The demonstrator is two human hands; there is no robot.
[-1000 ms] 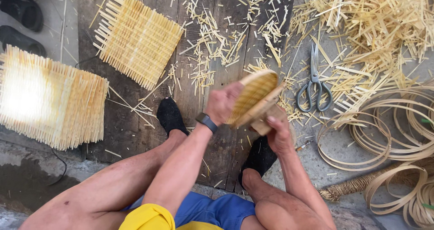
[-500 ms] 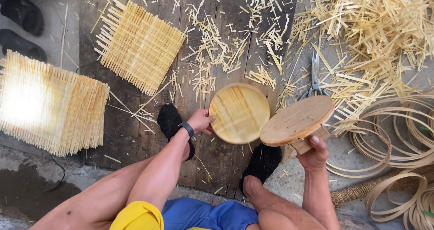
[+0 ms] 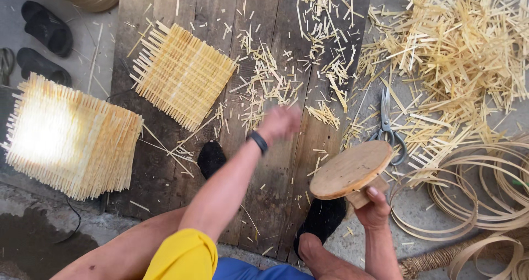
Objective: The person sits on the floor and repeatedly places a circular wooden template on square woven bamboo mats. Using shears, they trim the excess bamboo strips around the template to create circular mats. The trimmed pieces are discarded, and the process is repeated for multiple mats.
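My right hand grips the block handle under a round wooden disc, which it holds tilted just above my right foot in a black sock. My left hand is raised over the dark wooden boards and blurred by motion. Nothing shows in it, and its fingers cannot be made out. A black band sits on that wrist. Scissors lie just beyond the disc, to the right.
Two square woven bamboo mats lie to the left. A heap of cut bamboo strips fills the far right, with coiled bamboo hoops below it. Black sandals sit far left. Short offcuts litter the boards.
The round woven tray that my left hand held half a second ago is out of view. That hand has swung up and forward. The disc in my right hand has stayed about where it was.
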